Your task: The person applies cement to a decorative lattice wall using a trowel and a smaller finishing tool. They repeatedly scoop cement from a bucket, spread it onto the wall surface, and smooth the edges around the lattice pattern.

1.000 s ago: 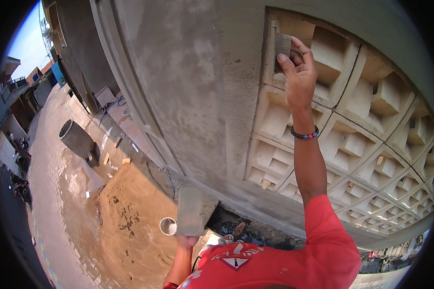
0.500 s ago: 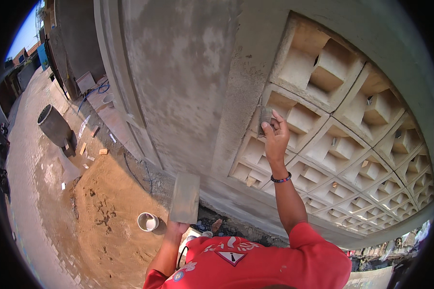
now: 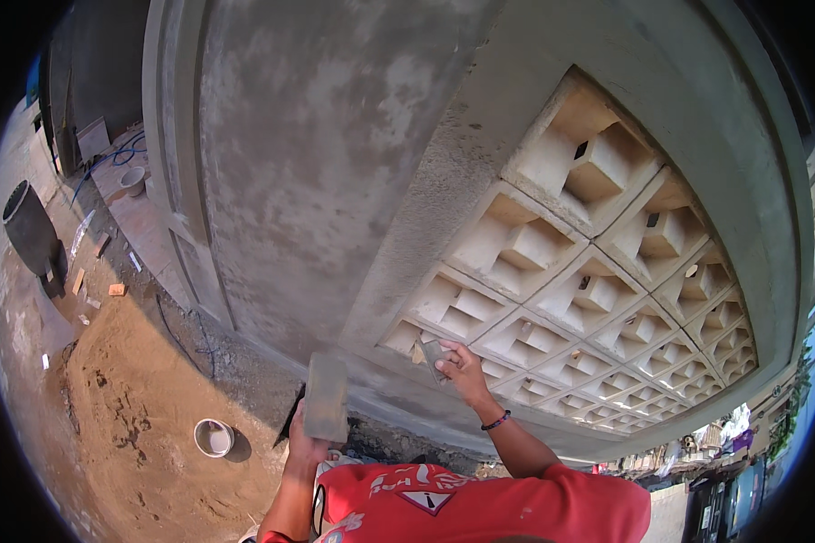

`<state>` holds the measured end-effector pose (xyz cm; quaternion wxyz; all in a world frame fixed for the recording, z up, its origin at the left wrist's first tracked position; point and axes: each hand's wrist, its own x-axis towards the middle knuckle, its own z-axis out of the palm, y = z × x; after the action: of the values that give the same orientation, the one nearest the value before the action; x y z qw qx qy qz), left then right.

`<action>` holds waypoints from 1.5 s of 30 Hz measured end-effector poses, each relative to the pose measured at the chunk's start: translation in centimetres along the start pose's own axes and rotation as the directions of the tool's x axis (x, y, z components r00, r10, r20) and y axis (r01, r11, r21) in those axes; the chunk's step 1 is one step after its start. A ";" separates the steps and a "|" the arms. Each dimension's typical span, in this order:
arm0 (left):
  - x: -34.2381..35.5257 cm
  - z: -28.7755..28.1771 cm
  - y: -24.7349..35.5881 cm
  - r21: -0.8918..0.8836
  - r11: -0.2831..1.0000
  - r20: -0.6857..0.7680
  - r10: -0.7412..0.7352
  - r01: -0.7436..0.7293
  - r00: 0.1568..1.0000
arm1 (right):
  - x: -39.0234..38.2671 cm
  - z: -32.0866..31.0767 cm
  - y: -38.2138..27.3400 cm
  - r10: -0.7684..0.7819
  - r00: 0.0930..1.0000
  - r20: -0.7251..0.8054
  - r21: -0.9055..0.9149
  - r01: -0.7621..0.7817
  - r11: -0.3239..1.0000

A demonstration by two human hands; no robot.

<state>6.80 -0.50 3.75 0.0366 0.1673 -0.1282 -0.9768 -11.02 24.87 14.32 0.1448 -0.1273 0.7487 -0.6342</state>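
Note:
My left hand [image 3: 307, 442] is closed round the lower end of a grey rectangular board [image 3: 326, 395], possibly a plastering float, held upright close to the foot of the wall. In my right hand [image 3: 464, 371] is a small flat grey piece [image 3: 434, 358], gripped between thumb and fingers; its exact kind is not clear. That hand is at the lower left corner of a panel of cream ventilation blocks [image 3: 591, 283]. Left of the panel runs a strip of rough wet-looking plaster [image 3: 426, 213], beside a smoother grey wall [image 3: 308, 154].
A sand heap [image 3: 145, 380] lies on the ground to the left, with a white bucket [image 3: 214, 438] on it. Farther off stand a dark cylindrical drum [image 3: 33, 228] and a pale bowl [image 3: 132, 180]. A blue hose [image 3: 109, 160] lies near the bowl. Parked vehicles [image 3: 733, 498] show at lower right.
My right hand has moved down the panel's left edge to its lower corner with the grey piece. The board in my left hand has turned and looks narrower. The whole view has shifted.

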 end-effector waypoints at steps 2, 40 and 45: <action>0.9 -0.9 -0.6 -0.049 0.999 -0.018 0.022 -0.023 1.000 | -0.5 0.3 2.3 0.063 0.997 0.046 -0.052 -0.061 0.997; 6.1 -2.9 0.1 0.113 0.972 -0.021 0.209 -0.205 0.978 | -9.0 -5.9 17.1 0.624 0.775 0.098 -0.629 -0.438 0.643; 6.4 -0.6 0.0 0.131 0.982 -0.031 0.143 -0.138 0.989 | -10.8 -8.4 19.8 0.719 0.693 -0.048 -0.555 -0.617 0.558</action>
<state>1.02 -1.38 1.15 0.0972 0.1795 -0.2017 -0.9579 -4.39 39.84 -3.32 0.4025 0.0746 0.8675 -0.2828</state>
